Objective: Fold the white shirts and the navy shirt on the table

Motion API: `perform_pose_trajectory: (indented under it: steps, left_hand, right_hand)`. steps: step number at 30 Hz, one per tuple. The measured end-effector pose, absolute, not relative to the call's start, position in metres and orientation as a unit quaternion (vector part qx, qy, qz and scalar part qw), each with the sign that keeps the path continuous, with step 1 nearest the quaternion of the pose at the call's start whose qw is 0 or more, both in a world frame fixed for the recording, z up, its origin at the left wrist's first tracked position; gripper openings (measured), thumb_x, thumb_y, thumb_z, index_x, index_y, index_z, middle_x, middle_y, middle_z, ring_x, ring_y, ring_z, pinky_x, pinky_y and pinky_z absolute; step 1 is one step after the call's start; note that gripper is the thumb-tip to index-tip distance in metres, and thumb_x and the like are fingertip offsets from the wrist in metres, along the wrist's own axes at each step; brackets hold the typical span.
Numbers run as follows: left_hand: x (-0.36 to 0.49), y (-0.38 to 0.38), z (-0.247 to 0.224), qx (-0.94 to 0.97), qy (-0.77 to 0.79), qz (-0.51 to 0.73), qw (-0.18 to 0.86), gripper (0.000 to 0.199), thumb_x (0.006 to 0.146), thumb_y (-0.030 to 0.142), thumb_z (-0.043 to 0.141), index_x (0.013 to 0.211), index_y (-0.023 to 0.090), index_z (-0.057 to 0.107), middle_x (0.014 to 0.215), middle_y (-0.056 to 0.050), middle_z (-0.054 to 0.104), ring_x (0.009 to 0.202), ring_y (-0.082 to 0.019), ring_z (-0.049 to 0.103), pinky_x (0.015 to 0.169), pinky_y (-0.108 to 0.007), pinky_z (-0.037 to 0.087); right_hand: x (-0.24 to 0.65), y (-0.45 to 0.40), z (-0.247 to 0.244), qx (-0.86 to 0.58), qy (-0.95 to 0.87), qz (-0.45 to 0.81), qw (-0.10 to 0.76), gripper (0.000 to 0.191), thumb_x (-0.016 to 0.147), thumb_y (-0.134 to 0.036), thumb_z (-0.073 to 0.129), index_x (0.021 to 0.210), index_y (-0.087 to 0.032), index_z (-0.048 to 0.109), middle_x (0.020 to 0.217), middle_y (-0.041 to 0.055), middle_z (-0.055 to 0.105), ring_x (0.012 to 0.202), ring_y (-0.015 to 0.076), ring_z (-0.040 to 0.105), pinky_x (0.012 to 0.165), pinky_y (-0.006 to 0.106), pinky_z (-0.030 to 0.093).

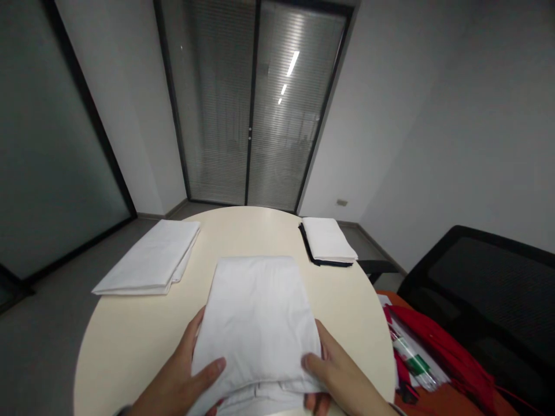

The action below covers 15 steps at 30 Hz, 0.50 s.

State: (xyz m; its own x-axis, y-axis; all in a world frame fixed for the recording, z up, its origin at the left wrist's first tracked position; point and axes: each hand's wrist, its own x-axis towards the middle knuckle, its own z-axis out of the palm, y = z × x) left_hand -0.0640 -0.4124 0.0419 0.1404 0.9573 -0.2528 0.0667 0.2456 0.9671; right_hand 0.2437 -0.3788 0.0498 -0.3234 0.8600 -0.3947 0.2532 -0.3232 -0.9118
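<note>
A folded white cloth [258, 318] lies at the near side of the round table, its lower edge bunched in layers. My left hand [186, 367] grips its left side, thumb on top and the other fingers partly hidden at the side and underneath. On the right side, my right hand [332, 370] holds it the same way, with some fingertips showing below the near edge.
The round cream table [251, 231] also bears a folded white cloth [151, 257] at left and a white folded stack [328, 238] over something dark at back right. To the right stands a mesh chair [489, 289] with a red bag [442, 341] and a clear bottle [414, 361].
</note>
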Motion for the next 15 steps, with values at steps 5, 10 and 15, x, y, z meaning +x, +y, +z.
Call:
perform_pose_trajectory:
  steps: [5, 10, 15]
  left_hand:
    - [-0.075, -0.41, 0.023, 0.569, 0.613, 0.381, 0.393, 0.103, 0.084, 0.065, 0.068, 0.167, 0.024, 0.022, 0.135, -0.014, 0.07, 0.121, -0.04, 0.067, 0.101, -0.056, 0.057]
    - [-0.08, -0.413, 0.013, 0.619, 0.628, 0.37, 0.292, 0.096, 0.089, 0.059, 0.062, 0.168, 0.02, 0.021, 0.168, -0.013, 0.036, 0.152, -0.037, 0.036, 0.124, -0.059, 0.026]
    - [-0.079, -0.415, 0.017, 0.656, 0.61, 0.327, 0.3, 0.08, 0.09, 0.049, 0.06, 0.162, 0.021, 0.038, 0.16, -0.009, 0.05, 0.147, -0.031, 0.047, 0.122, -0.048, 0.038]
  right_hand:
    - [0.243, -0.382, 0.041, -0.539, -0.543, 0.594, 0.247, 0.064, 0.097, -0.05, 0.05, 0.147, -0.017, 0.029, 0.06, -0.0031, 0.064, 0.043, 0.0153, 0.062, 0.033, 0.015, 0.043]
    - [0.243, -0.388, 0.044, -0.536, -0.551, 0.582, 0.266, 0.074, 0.094, -0.034, 0.05, 0.158, -0.019, 0.016, 0.06, -0.004, 0.065, 0.045, 0.0157, 0.063, 0.037, 0.018, 0.047]
    - [0.241, -0.393, 0.054, -0.548, -0.563, 0.563, 0.256, 0.091, 0.084, -0.019, 0.05, 0.164, -0.021, 0.008, 0.06, -0.0075, 0.062, 0.044, 0.0154, 0.062, 0.037, 0.019, 0.049]
